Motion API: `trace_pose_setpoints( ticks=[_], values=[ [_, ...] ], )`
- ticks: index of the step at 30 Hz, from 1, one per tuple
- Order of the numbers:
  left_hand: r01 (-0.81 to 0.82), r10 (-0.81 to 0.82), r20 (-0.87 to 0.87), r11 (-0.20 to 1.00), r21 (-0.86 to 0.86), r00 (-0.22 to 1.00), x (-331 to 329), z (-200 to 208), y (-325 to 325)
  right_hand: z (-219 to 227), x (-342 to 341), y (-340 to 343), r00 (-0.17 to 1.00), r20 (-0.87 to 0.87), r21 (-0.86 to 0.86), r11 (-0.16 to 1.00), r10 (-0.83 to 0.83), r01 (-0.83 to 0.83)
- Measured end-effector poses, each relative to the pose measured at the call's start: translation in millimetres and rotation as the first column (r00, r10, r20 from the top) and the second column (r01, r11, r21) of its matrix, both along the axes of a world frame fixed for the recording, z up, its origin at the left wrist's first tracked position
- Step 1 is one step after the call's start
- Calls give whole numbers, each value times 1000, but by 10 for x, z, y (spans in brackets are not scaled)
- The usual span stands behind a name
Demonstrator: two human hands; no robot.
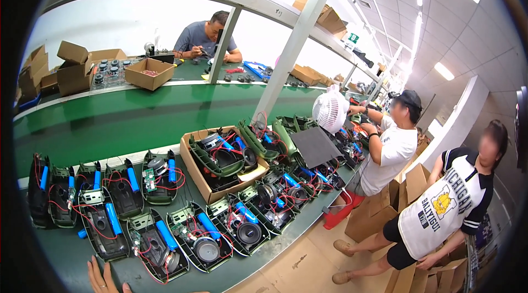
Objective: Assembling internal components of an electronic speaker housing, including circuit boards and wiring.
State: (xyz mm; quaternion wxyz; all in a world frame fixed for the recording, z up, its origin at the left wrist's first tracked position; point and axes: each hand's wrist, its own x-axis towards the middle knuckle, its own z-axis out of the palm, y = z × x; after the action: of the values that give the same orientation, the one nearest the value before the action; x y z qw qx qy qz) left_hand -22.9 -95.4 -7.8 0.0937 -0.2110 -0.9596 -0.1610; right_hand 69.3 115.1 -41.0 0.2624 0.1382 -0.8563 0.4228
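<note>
My left hand (100, 277) is at the lower left, fingers apart and holding nothing, over the near part of the green bench (49, 254). My right hand is out of view. Closest to my left hand are a dark green speaker shell (99, 227) with a blue cylindrical battery (113, 218) and another open shell (147, 242) with red wires and a round speaker. Further right lies a shell with a grey speaker cone (207, 250), then one with a black cone (249, 232). A back row includes a shell with a green circuit board (149, 180).
A cardboard box (208, 193) full of shells stands mid-bench, with a black flat sheet (315, 147) and white fan (331, 110) beyond. Behind runs a green conveyor belt (110, 122). One person works across it; two people stand at right near cartons (374, 216) and a red stool (342, 211).
</note>
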Motion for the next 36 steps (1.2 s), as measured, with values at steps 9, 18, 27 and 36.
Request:
trace_pose_setpoints(
  ticks=[9,18,27,36],
  values=[
    [-20,20,13,1000,-9,1000,6,36,18,8,-22,-18,1000,-15,-6,1000,0,0],
    [-30,30,7,1000,1,1000,0,12,19,6,-15,4,1000,15,20,1000,-4,4],
    [-78,75,33,993,91,997,-123,-202,-15,-17,50,-35,985,86,55,988,-147,143],
    [-72,51,145,986,147,988,-4,-88,-119,30,46,-75,992,117,-26,999,-44,47]
  ],
)
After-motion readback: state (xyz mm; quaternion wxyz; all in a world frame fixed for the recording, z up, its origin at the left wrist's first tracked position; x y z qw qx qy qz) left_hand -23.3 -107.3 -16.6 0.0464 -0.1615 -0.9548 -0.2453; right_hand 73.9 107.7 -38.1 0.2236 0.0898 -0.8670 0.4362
